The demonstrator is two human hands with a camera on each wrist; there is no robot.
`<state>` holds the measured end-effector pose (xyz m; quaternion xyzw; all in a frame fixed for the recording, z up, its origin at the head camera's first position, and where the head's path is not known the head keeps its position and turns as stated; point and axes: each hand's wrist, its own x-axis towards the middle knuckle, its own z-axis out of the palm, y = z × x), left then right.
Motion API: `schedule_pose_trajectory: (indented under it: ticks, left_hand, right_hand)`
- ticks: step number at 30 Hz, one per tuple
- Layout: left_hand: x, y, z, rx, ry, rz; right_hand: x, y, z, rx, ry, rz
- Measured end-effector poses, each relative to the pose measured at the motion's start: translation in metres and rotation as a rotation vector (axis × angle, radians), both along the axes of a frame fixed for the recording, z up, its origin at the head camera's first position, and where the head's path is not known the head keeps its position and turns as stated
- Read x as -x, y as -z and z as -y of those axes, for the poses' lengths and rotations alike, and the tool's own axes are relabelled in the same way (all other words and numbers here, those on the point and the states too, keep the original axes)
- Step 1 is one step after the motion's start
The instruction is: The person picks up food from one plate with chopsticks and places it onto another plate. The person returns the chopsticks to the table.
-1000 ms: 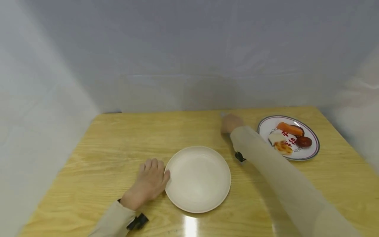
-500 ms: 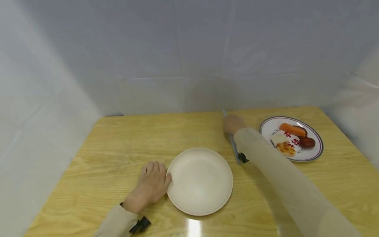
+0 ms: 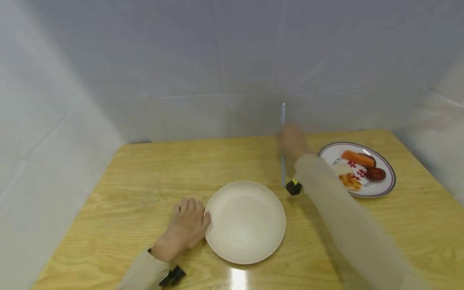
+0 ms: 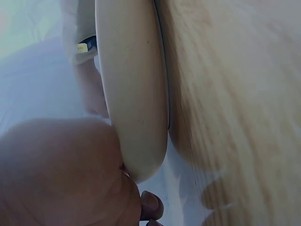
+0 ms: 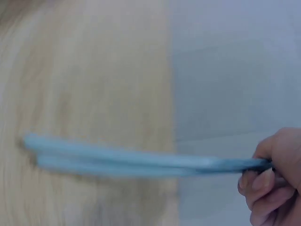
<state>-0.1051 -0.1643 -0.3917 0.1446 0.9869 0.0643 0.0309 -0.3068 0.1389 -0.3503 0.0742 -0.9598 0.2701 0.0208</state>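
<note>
Wood-grained tabletop (image 3: 145, 173) meets gray-white sheeting (image 3: 174, 60). The left hand (image 3: 183, 226) grips the cream plate (image 3: 246, 223) just to its right; the right hand (image 3: 292, 139) clasps pale-blue sticks (image 5: 94, 151), with the printed plate (image 3: 381, 187) to its right.

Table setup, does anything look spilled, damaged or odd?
Nothing stands out. The orange and brown food sits inside the white, dark-rimmed plate, and the round cream plate at the left hand shows no chip. The bright patch on the yellow wooden table looks like glare. The pale blue sticks in the right hand are too blurred to judge.
</note>
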Motion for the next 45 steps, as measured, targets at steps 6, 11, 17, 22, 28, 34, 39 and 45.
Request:
schedule_pose_trajectory:
  ticks: [6,11,17,22,28,34,39,45]
  left_hand:
    - [0.002,0.002,-0.002,0.017,0.008,-0.005]
    - [0.004,0.002,-0.004,0.018,0.014,-0.011]
    - [0.003,0.000,-0.003,0.014,0.013,0.006]
    - [0.002,0.001,-0.002,0.016,0.013,0.017]
    - [0.003,0.001,-0.001,-0.011,0.019,-0.015]
    - [0.004,-0.001,0.000,0.001,0.011,0.002]
    - [0.003,0.001,0.002,-0.011,0.008,0.003]
    - [0.003,0.000,0.003,-0.014,0.008,-0.005]
  right_hand:
    - [-0.025,-0.017,-0.012,0.122,0.100,-0.120]
    - [-0.044,-0.036,-0.023,0.308,0.128,-0.030]
    - [-0.067,-0.061,-0.036,0.449,0.161,0.124]
    - [-0.080,-0.065,-0.053,0.444,0.118,0.050]
    - [-0.083,-0.052,-0.087,0.582,0.168,-0.117]
    - [-0.090,-0.022,-0.126,0.837,0.292,-0.089]
    - [-0.100,-0.004,-0.143,1.058,0.281,-0.068]
    - [-0.105,0.009,-0.156,1.057,0.272,-0.126]
